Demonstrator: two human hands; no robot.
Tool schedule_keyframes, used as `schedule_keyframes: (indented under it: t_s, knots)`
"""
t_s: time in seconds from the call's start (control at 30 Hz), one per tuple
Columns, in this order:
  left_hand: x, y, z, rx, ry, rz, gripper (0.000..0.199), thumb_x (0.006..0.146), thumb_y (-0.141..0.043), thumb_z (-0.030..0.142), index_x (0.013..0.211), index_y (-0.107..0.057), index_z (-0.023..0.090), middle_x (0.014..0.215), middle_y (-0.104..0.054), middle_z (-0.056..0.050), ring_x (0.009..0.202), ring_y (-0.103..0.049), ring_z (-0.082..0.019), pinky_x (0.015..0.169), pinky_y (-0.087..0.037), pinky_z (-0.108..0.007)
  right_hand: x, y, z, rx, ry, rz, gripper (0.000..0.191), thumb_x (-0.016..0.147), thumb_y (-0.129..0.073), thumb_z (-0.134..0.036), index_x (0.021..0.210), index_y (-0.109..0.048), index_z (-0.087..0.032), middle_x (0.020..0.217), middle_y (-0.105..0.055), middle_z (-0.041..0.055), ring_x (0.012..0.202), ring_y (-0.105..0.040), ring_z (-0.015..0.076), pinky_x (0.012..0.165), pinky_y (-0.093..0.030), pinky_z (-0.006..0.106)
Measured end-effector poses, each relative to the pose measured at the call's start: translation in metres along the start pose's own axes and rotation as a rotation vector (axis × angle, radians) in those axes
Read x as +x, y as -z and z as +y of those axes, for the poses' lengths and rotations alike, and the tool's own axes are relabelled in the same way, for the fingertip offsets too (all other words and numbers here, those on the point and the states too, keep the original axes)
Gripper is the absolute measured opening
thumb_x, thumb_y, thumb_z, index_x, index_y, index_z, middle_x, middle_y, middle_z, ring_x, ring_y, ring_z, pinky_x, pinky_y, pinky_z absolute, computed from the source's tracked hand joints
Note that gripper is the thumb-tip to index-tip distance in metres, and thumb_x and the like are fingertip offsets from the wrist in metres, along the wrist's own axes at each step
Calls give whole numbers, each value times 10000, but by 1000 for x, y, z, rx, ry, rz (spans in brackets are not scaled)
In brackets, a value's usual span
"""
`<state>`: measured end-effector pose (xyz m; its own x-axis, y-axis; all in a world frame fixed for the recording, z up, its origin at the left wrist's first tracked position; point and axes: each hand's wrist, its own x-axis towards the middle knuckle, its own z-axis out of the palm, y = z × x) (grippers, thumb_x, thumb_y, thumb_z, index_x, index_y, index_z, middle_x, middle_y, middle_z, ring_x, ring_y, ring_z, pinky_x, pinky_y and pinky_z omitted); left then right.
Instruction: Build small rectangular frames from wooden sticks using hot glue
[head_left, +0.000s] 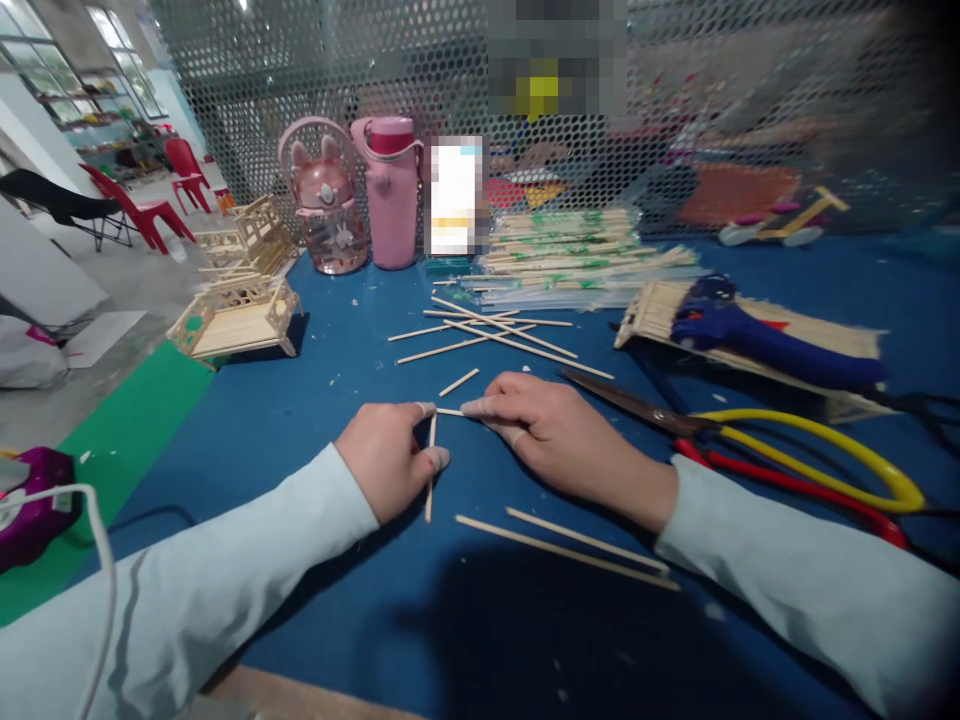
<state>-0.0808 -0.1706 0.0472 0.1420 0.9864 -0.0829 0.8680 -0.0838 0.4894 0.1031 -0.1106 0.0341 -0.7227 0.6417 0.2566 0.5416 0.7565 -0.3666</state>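
Note:
My left hand (384,458) pinches a thin wooden stick (430,498) that points toward me on the blue table. The fingers of my right hand (559,425) are closed on the right end of a short wooden stick (448,412). Its left end meets the far end of the other stick at my left fingertips, forming a corner. Whitish coverings are on fingertips of both hands. Just beyond lies a loose stick piece (459,382). Two longer sticks (570,552) lie nearer me, below my right hand.
Scissors (667,422) with yellow and red handles lie right, beside a blue glue gun (772,340). Several crossed sticks (495,335) and bagged stick bundles (562,260) lie ahead. Pink bottles (394,205), a small wooden bed model (244,325) and a perforated screen (247,90) stand behind.

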Motion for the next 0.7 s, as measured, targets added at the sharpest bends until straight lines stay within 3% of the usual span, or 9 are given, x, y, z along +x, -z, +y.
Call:
schedule_keyframes:
  t_s: [0.27, 0.37, 0.47, 0.53, 0.63, 0.7]
  knots:
    - [3, 0, 0, -11, 18, -6, 401, 726, -580, 273, 1105, -585, 143, 566, -626, -1, 610, -626, -187, 663, -463, -271, 4, -1, 1, -46, 50, -49, 288, 839, -408, -127, 956, -668, -172, 839, -605, 77, 799, -551, 173, 727, -436, 293]
    - [2, 1, 1, -32, 34, 11, 453, 710, -608, 254, 1141, -533, 139, 574, -624, 7, 594, -628, -187, 667, -468, -276, 3, 8, -2, -26, 37, -83, 293, 863, -402, -180, 1056, -622, -179, 932, -632, 86, 877, -572, 185, 791, -446, 321]
    - [0, 2, 2, -44, 25, 27, 475, 707, -632, 276, 1147, -511, 145, 549, -608, 19, 560, -619, -186, 655, -466, -281, -8, 28, -9, -26, -23, 43, 307, 861, -417, -220, 1125, -572, -194, 1088, -618, 87, 1030, -546, 206, 890, -416, 365]
    - [-1, 2, 1, -62, 23, 25, 483, 710, -641, 312, 1142, -506, 143, 519, -590, 28, 531, -607, -183, 634, -463, -278, -23, 42, -16, -50, -75, 113, 265, 860, -426, -254, 1047, -602, -190, 1069, -627, 87, 1018, -551, 218, 880, -421, 371]
    - [-2, 3, 0, -97, 8, 28, 416, 777, -567, 350, 1127, -501, 136, 489, -567, 33, 472, -583, -166, 596, -458, -270, -51, 55, -28, -49, -190, 14, 219, 860, -440, -292, 864, -640, -202, 877, -657, 66, 826, -597, 201, 761, -457, 337]
    - [-2, 2, -2, -123, 4, 33, 334, 827, -488, 324, 1102, -505, 135, 493, -567, 29, 436, -570, -148, 580, -459, -260, -67, 53, -34, -25, -236, -103, 206, 856, -453, -291, 840, -643, -211, 830, -647, 55, 771, -595, 184, 718, -459, 315]
